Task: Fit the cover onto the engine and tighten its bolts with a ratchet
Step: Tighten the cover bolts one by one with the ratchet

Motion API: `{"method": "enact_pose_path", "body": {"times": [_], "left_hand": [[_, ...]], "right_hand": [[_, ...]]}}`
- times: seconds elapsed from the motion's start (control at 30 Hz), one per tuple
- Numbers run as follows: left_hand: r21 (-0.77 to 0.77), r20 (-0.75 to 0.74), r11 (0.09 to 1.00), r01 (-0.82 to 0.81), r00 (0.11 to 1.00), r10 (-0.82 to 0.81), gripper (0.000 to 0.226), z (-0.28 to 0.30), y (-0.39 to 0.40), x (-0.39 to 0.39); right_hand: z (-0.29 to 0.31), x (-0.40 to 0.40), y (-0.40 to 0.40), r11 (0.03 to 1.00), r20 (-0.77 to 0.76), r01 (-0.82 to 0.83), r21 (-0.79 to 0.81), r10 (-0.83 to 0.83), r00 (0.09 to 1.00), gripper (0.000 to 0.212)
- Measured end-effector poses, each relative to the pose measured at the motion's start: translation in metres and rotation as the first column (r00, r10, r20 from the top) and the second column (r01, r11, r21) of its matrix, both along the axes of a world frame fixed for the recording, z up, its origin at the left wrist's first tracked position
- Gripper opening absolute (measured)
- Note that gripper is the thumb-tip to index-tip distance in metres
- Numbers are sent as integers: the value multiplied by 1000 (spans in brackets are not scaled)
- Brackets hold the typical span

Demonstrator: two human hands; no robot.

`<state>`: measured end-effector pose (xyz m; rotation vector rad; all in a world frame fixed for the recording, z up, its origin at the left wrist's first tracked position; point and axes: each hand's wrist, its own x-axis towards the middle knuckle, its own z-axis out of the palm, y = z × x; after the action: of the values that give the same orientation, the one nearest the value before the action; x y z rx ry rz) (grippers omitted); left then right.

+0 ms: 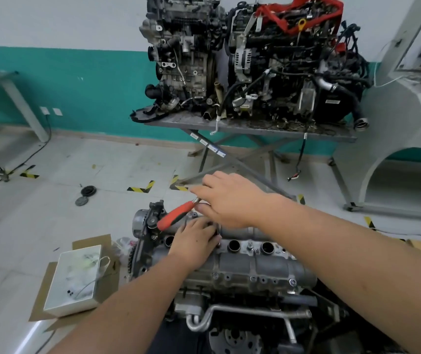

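Gripping ratchet (176, 216) — right hand (226, 200); left hand (194, 242) pressing cover (250, 261).

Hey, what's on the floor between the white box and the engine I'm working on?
In the head view, brown cardboard and a small clear plastic bag lie between the white box and the engine.

Bright, even indoor light with faint shadows; glare sheens the floor (33, 335) at lower left, the wide lens bows the edges, and the right hand (226, 200) is slightly motion-blurred.
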<state>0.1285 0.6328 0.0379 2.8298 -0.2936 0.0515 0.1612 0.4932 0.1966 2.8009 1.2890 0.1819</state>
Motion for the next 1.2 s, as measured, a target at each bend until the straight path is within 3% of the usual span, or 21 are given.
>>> {"method": "enact_pose_path", "body": {"times": [0.07,0.13,0.2,0.23,0.27,0.33,0.4,0.47,0.53,0.63,0.67,0.77,0.83,0.9,0.97,1.03,1.13,1.2], "left_hand": [[11,-37,1000,7,999,-6,37,-2,2,2],[13,-48,1000,28,998,-27,39,-5,4,4],[17,-34,999,44,998,-43,41,-7,6,7],[22,-35,999,47,998,-46,42,-8,6,9],[36,-37,998,47,998,-46,43,-9,6,9],[70,-24,997,46,999,-44,45,-11,6,9],[103,-20,994,48,999,-46,47,-12,6,8],[118,-53,991,55,997,-49,48,-10,5,10],[106,-133,992,69,990,-55,46,-8,3,12],[64,-189,996,68,980,-55,38,-5,3,15],[50,-196,997,62,979,-51,36,-5,3,16],[28,-201,998,53,978,-46,37,-7,3,15],[19,-211,999,46,977,-41,37,-8,3,14],[7,-230,999,47,972,-45,39,-8,3,14],[-4,-234,999,44,971,-44,42,-7,3,14],[-20,-241,999,30,970,-34,43,-6,3,14],[-35,-258,999,13,966,-22,51,-5,3,14],[-81,-257,997,9,966,-29,47,-6,5,12]], "right_hand": [[16,2,9,996,-182,49,-73,-61,981,46],[27,6,16,994,-345,106,-38,-112,932,40],[28,10,21,966,-526,252,66,-181,831,33],[25,10,22,919,-645,368,142,-196,738,29],[20,7,23,835,-782,500,228,-148,605,23],[5,0,23,543,-937,765,347,158,313,12],[-12,-6,20,214,-857,925,315,483,180,13],[-27,-7,16,32,-761,960,277,618,199,30],[-37,-7,13,-80,-698,946,313,657,287,40],[-46,-10,11,-182,-659,876,446,595,459,22],[-50,-11,11,-153,-683,845,512,524,509,24],[-57,-16,12,63,-727,737,673,245,642,30],[-59,-19,12,140,-608,594,792,98,788,33],[-61,-17,13,292,-363,356,888,-33,931,31],[-63,-13,11,513,-63,146,846,-176,982,25],[-57,-10,8,683,150,50,729,-230,962,16],[-46,-7,-4,845,311,-31,534,-162,937,10],[-38,-7,-7,928,326,-10,372,-120,938,19]]}}
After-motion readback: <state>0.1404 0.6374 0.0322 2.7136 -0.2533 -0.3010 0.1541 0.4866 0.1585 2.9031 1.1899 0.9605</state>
